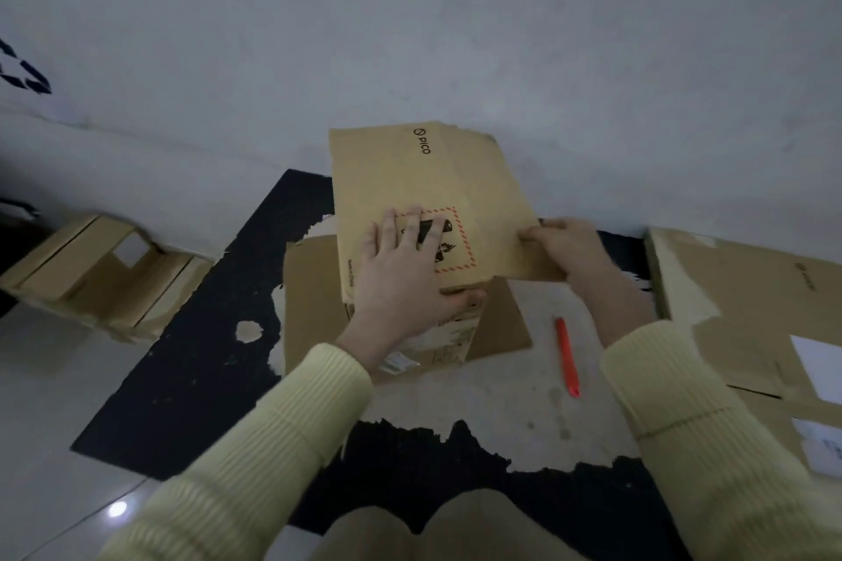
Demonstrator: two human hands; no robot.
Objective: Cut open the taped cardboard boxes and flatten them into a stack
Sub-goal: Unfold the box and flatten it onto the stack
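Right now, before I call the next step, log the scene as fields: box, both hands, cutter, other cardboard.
box: brown, on the black mat, top panel tilted
left hand: flat on the box top, thumb over the near edge
right hand: holds the top panel's right edge
cutter: red, lying right of the box, untouched
flat cardboard: far right
other boxes: far left

A single head-worn wide-angle camera looks down and forward, close over the box [392,178] toward the wall [455,14].
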